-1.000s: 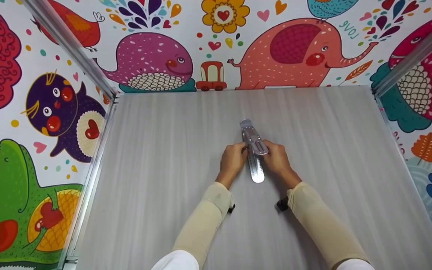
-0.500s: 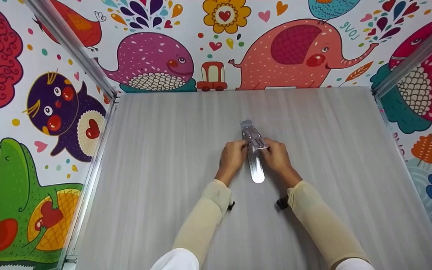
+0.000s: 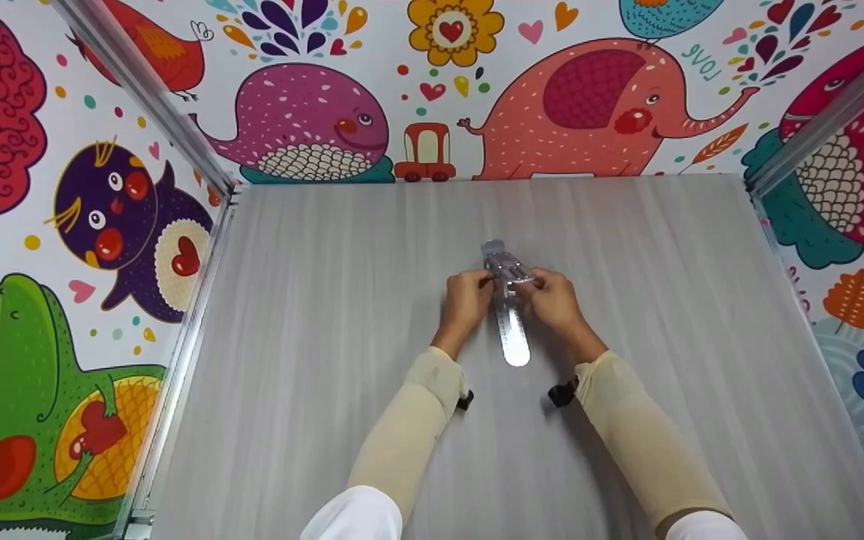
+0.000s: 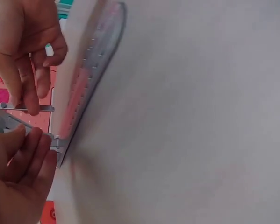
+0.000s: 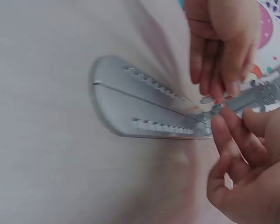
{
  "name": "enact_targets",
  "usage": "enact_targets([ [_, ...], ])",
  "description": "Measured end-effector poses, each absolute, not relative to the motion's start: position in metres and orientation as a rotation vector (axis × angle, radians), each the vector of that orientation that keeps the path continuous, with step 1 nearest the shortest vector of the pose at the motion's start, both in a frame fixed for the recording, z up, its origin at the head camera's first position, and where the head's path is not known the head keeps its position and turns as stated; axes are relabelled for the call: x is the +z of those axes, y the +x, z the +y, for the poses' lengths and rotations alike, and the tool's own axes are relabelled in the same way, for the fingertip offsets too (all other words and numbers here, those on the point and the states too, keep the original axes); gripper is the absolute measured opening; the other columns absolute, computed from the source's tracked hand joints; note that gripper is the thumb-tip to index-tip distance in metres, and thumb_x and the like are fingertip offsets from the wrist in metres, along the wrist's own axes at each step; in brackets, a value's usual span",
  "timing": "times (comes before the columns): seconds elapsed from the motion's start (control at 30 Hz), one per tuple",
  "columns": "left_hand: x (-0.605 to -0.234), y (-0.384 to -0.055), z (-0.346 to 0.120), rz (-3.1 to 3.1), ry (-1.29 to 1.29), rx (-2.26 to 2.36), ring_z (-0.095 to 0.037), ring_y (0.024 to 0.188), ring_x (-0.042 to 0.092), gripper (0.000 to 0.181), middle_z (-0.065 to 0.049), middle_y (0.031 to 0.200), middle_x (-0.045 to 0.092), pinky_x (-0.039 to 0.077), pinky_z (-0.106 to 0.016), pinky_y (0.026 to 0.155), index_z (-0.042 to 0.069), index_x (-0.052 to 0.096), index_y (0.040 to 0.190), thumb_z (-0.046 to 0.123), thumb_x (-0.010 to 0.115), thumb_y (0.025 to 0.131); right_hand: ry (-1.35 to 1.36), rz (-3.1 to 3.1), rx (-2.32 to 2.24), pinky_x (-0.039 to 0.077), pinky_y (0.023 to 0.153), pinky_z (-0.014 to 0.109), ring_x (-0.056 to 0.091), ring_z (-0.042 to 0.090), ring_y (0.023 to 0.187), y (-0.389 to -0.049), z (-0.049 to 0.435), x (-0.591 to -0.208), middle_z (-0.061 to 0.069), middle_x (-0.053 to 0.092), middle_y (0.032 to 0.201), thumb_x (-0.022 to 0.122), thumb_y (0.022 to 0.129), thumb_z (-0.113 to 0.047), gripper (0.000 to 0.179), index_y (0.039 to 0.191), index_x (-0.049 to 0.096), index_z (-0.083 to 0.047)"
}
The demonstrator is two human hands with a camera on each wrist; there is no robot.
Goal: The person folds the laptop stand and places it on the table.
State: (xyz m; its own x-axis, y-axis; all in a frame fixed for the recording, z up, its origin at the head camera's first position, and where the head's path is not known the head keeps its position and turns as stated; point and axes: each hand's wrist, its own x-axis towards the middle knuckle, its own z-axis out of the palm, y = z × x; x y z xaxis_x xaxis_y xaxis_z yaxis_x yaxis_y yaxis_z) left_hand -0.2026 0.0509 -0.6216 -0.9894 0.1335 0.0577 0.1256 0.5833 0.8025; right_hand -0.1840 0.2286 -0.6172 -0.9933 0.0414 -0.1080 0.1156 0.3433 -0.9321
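Note:
A silver metal folding stand [image 3: 513, 330] with two rows of notches rests on the table, its long base plate pointing toward me. Above the base, its upper plate [image 3: 508, 264] is raised at an angle. My left hand [image 3: 468, 300] pinches one edge of this plate; my right hand [image 3: 554, 298] pinches the opposite edge. Thumb and fingers of the left hand [image 4: 18, 182] meet at the hinged part in the left wrist view. The notched base [image 5: 149, 105] shows plainly in the right wrist view, beside the right hand [image 5: 256, 163].
The light grey wood-grain table [image 3: 327, 315] spreads around the stand. Printed cartoon walls [image 3: 312, 124] border it at the back and sides. Metal rails [image 3: 177, 360] run along the edges and corners.
The near end of the stand's upper plate has swung up and away from me. Both hands have moved slightly forward with it, while the base has stayed in place.

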Motion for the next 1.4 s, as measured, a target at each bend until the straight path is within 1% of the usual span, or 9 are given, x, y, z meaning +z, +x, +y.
enact_targets([
  [0.1,-0.62,-0.205,0.05,2.674,0.114,1.485,-0.009,0.082,0.065,0.017,0.0,0.098,0.078,0.055,-0.028,0.075,0.012,0.081,0.104,0.016,0.066,0.098,0.25,2.26,-1.894,0.057,0.067,0.036,0.073,0.034,0.083,-0.186,0.229,-0.613,0.027,0.074,0.107,0.062,0.099,-0.011,0.023,0.114,0.071,0.003],
  [0.2,-0.619,-0.207,0.05,2.51,0.005,1.592,-0.009,0.087,0.068,0.021,-0.001,0.104,0.078,0.056,-0.027,0.078,0.01,0.08,0.112,0.019,0.066,0.098,0.339,2.039,-1.987,0.056,0.075,0.034,0.075,0.028,0.094,-0.189,0.23,-0.609,0.019,0.076,0.112,0.052,0.103,-0.015,0.027,0.119,0.067,0.0],
  [0.33,-0.617,-0.209,0.053,2.149,-0.136,1.871,-0.012,0.093,0.073,0.026,-0.008,0.108,0.078,0.059,-0.029,0.085,0.001,0.076,0.116,0.015,0.063,0.098,0.448,1.814,-2.081,0.051,0.066,0.023,0.074,0.013,0.077,-0.191,0.232,-0.604,0.004,0.08,0.089,0.045,0.108,-0.03,0.031,0.109,0.066,-0.007],
  [0.47,-0.615,-0.209,0.055,1.842,-0.272,2.086,-0.018,0.093,0.074,0.029,-0.016,0.106,0.077,0.059,-0.038,0.092,-0.006,0.074,0.114,0.017,0.062,0.1,0.494,1.712,-2.096,0.048,0.061,0.023,0.069,0.007,0.066,-0.192,0.233,-0.604,-0.004,0.075,0.076,0.05,0.106,-0.042,0.037,0.097,0.068,-0.011],
  [0.63,-0.612,-0.206,0.057,1.806,-0.358,2.101,-0.015,0.086,0.071,0.029,-0.012,0.1,0.078,0.06,-0.038,0.09,-0.005,0.076,0.109,0.021,0.07,0.097,0.507,1.693,-2.08,0.055,0.063,0.024,0.071,0.008,0.066,-0.193,0.233,-0.607,-0.002,0.076,0.077,0.06,0.103,-0.033,0.028,0.093,0.072,-0.01],
  [0.9,-0.609,-0.203,0.06,1.79,-0.394,2.127,-0.013,0.078,0.071,0.024,-0.013,0.095,0.076,0.062,-0.035,0.08,-0.007,0.074,0.11,0.012,0.07,0.096,0.56,1.764,-2.036,0.059,0.063,0.026,0.073,0.011,0.068,-0.195,0.231,-0.602,-0.001,0.076,0.077,0.065,0.098,-0.02,0.02,0.102,0.066,0.0],
  [1.17,-0.612,-0.2,0.06,1.858,-0.39,2.062,-0.019,0.084,0.075,0.027,-0.02,0.105,0.076,0.062,-0.034,0.079,-0.011,0.071,0.116,0.004,0.07,0.093,0.604,1.846,-1.993,0.057,0.062,0.026,0.068,0.008,0.067,-0.19,0.227,-0.606,-0.003,0.074,0.071,0.067,0.092,-0.01,0.008,0.087,0.072,-0.005],
  [1.27,-0.616,-0.199,0.06,1.892,-0.376,2.029,-0.02,0.085,0.076,0.028,-0.021,0.105,0.076,0.062,-0.034,0.079,-0.011,0.07,0.117,0.002,0.07,0.092,0.599,1.885,-1.965,0.053,0.061,0.024,0.065,0.007,0.065,-0.188,0.226,-0.609,-0.005,0.072,0.07,0.066,0.09,-0.009,0.007,0.091,0.071,-0.003],
  [1.4,-0.62,-0.196,0.059,1.998,-0.354,1.933,-0.02,0.084,0.077,0.027,-0.017,0.104,0.077,0.062,-0.031,0.076,-0.007,0.073,0.116,0.004,0.071,0.091,0.576,1.962,-1.903,0.052,0.061,0.024,0.065,0.007,0.067,-0.184,0.225,-0.615,-0.005,0.071,0.072,0.067,0.09,-0.008,0.018,0.103,0.069,0.005],
])
